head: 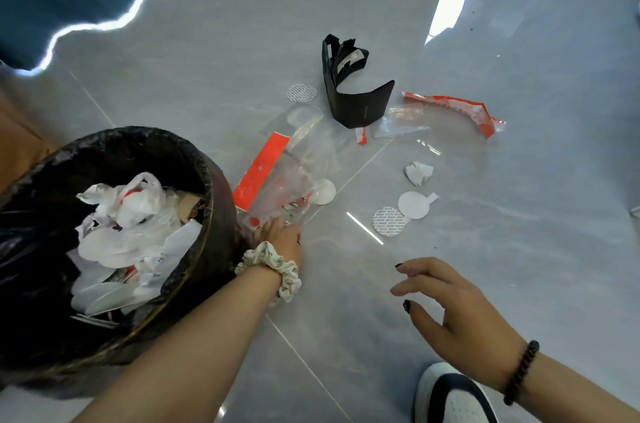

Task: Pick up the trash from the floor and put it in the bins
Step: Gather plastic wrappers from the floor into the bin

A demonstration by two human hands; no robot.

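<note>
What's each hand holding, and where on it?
Left hand grips the near end of the clear plastic wrapper with red print, beside the bin. Right hand holds nothing, fingers relaxed.

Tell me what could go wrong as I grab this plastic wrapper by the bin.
The left hand touches only the near edge of the clear plastic wrapper, so it may slip free. The white disc lying against it could be dragged along. The bin is already quite full, so light plastic may spill back out.
</note>
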